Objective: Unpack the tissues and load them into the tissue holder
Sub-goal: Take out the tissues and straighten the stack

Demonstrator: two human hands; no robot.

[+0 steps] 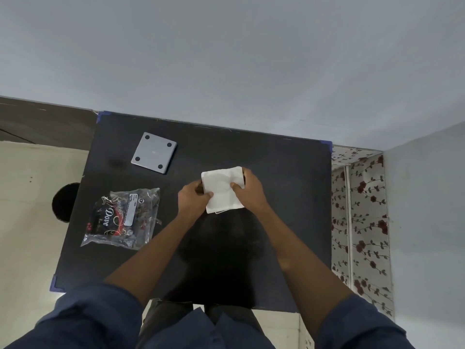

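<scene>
You've got one tissue stack (222,190) mid-table (276,197), both hands on it: left hand (193,199) fingers curled, pinching its left edge; right hand (247,188) thumb on top, fingers wrapped around its right edge. One empty wrapper (122,219) left. One grey square plate (154,156) beyond it.

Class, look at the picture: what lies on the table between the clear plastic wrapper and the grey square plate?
Nothing: in the head view, only bare black table separates the clear plastic wrapper from the grey square plate.
</scene>
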